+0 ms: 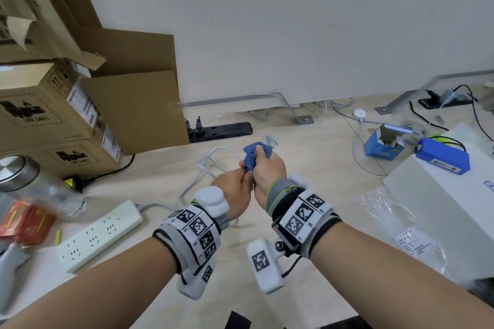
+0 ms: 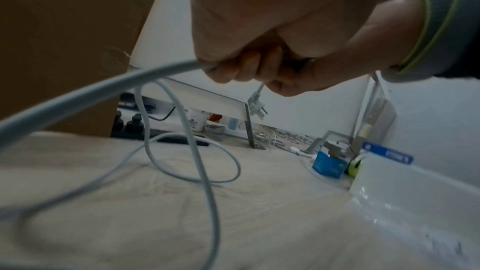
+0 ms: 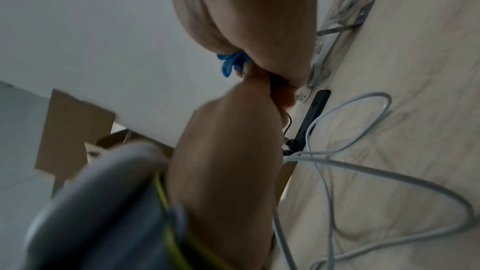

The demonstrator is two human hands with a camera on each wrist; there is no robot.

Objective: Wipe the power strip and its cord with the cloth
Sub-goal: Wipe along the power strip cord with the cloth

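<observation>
**Both hands meet on the cord above the desk**

In the head view both forearms reach in from the bottom of the frame and the hands come together at its centre, raised off the desk (image 1: 307, 157). The right hand (image 1: 267, 171) is closed in a fist around a bunched blue cloth (image 1: 254, 155), knuckles up, with the cloth wrapped about the white cord (image 1: 213, 157) near its end. The plug (image 1: 270, 141) sticks out just past the cloth, toward the wall. The left hand (image 1: 235, 192) sits touching the right one, just below and left of it, fingers curled round the cord; the left wrist view shows the cord (image 2: 103, 89) running out of that closed grip toward the lower left.

The rest of the cord lies in loose loops on the desk left of the hands and leads down to the white power strip (image 1: 99, 235), which lies flat at the lower left, well apart from both hands. A black power strip (image 1: 222, 129) lies further back by the cardboard boxes (image 1: 53, 115).
</observation>
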